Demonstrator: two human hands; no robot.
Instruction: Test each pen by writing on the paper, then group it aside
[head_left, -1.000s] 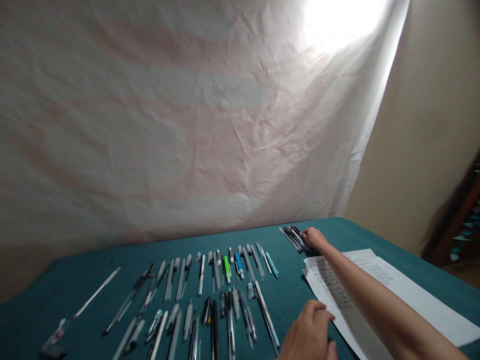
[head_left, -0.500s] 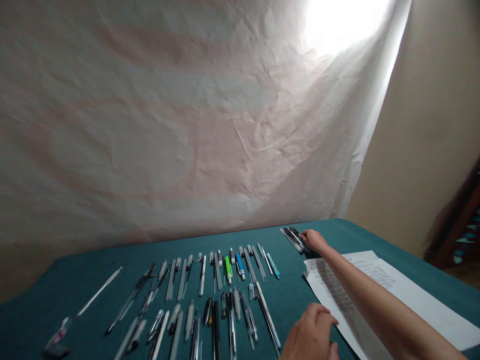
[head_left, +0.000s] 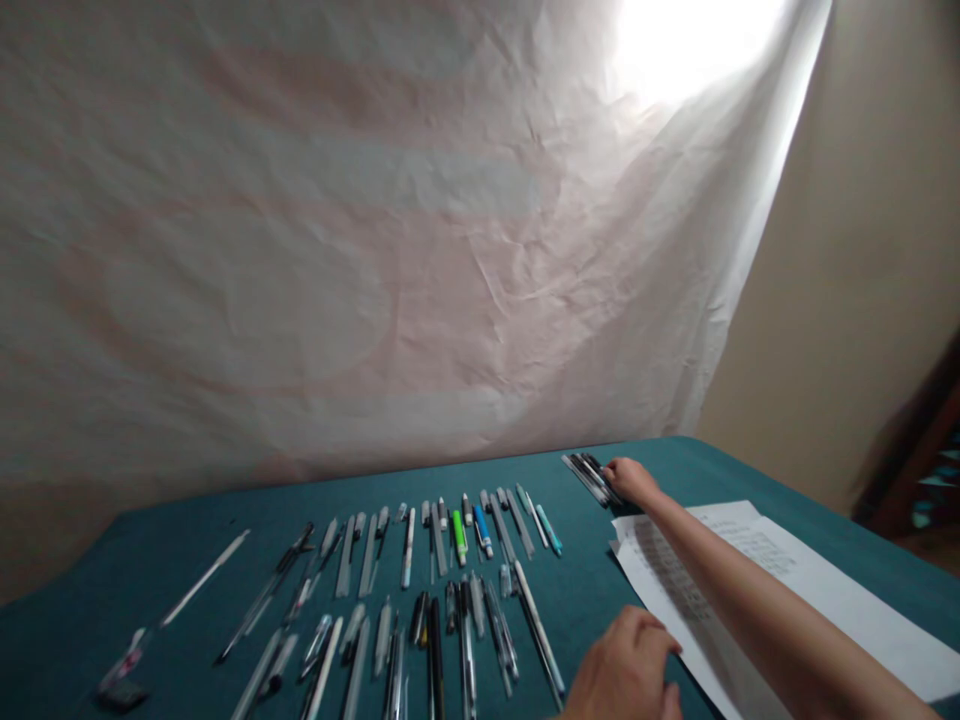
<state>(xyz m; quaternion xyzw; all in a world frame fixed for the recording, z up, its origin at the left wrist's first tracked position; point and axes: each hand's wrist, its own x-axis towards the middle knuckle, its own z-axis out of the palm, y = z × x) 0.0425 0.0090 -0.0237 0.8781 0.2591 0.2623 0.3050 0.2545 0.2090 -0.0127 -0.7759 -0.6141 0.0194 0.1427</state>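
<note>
My right hand (head_left: 631, 482) reaches to the far right of the table, its fingers closed at the edge of a small row of black and clear pens (head_left: 587, 478). The pinched fingertips seem to be on a dark pen there; its far part is hidden by the hand. My left hand (head_left: 624, 668) is low in the view, beside the left edge of the written paper sheets (head_left: 739, 535). Its fingers are loosely bent with the thumb apart, and I see nothing in it. To its left is a long white pen (head_left: 538, 625).
Several pens and caps lie in two rough rows, among them a green pen (head_left: 459, 537) and a blue pen (head_left: 482, 530). More pens lie left, with a dark small object (head_left: 124, 694) at the corner. A pale sheet (head_left: 450, 300) hangs behind the green table (head_left: 315, 500).
The view has shifted very slightly, so the pens appear a little to the right. Both hands stay nearly in place, with the right one still at the far row of pens.
</note>
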